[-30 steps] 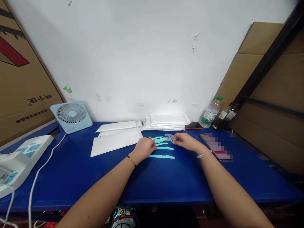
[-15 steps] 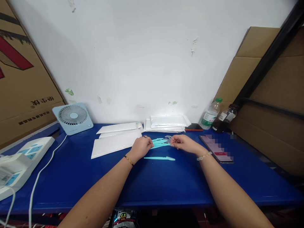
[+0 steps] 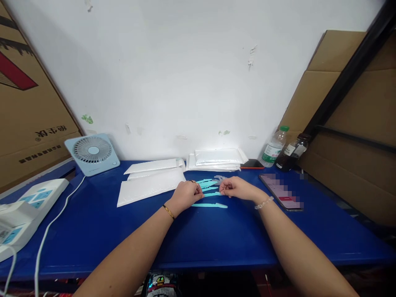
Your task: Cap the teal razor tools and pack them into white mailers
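Between my two hands is a teal eyebrow razor [image 3: 212, 194], long and thin. My left hand [image 3: 186, 194] pinches its left end, and the fingertips of my right hand [image 3: 233, 187] close on its other end. Behind it several more teal razors [image 3: 206, 182] lie in a loose pile. Some clear plastic pieces [image 3: 220, 179] are beside that pile, partly covered by my right hand. A single razor [image 3: 210, 205] lies flat on the table in front of my hands, its left tip close to my left hand.
White padded envelopes [image 3: 148, 187] lie on the blue table [image 3: 216, 239] to the left, with a stack of white packets [image 3: 218, 157] by the wall. A phone [image 3: 281, 193], two bottles [image 3: 274, 147], a dark bottle [image 3: 292, 153] included, stand right. Left are a fan [image 3: 93, 152] and power strip [image 3: 34, 206].
Both hands have drawn slightly toward me, and one razor has come away from the pile between them. My left hand now covers the left tip of the front razor.
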Demonstrator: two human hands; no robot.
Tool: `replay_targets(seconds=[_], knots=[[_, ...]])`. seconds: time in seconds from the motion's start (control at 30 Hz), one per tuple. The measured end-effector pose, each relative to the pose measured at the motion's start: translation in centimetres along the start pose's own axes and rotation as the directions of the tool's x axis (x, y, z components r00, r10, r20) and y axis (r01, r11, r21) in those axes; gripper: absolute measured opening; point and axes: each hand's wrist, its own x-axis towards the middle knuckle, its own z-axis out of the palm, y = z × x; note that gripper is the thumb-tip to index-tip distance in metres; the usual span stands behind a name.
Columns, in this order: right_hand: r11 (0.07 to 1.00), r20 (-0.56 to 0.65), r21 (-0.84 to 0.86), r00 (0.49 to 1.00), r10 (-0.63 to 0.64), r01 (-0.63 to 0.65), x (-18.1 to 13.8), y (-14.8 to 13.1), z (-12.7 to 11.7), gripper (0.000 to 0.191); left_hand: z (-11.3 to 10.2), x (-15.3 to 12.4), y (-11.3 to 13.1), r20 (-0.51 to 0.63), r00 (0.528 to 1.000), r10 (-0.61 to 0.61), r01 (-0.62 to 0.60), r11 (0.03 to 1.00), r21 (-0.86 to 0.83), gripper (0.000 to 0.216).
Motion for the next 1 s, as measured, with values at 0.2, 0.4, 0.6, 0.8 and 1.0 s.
replay_targets(seconds=[0.2, 0.4, 0.6, 0.8, 1.0], knots=[[0.958, -0.353, -0.256, 0.935, 0.029, -0.126, -0.1, 2.5, -1.7, 0.012, 0.1, 0.4, -1.1, -0.12, 0.993, 0.007, 0.004, 0.996, 0.094, 0.019], [0.953, -0.325, -0.299, 0.944, -0.058, -0.045, 1.0, 3.6, -0.7, 0.016, 0.2, 0.6, -1.3, -0.076, 0.996, 0.046, -0.029, 0.978, 0.205, 0.014], [0.918, -0.259, -0.398, 0.959, -0.117, 0.005, 2.2, 2.6, 0.7, 0.013, 0.5, 0.9, -0.9, -0.07, 0.995, 0.069, -0.046, 0.958, 0.284, 0.017], [0.885, -0.256, -0.465, 0.96, -0.113, -0.02, 1.5, 2.2, 0.1, 0.009, 0.5, 0.8, -0.8, -0.103, 0.991, 0.082, -0.04, 0.934, 0.356, 0.023], [0.987, -0.298, -0.157, 0.955, -0.008, -0.041, 0.4, 1.8, -0.6, 0.018, -0.3, 0.5, -1.0, -0.138, 0.989, 0.062, -0.017, 0.951, 0.309, 0.025]])
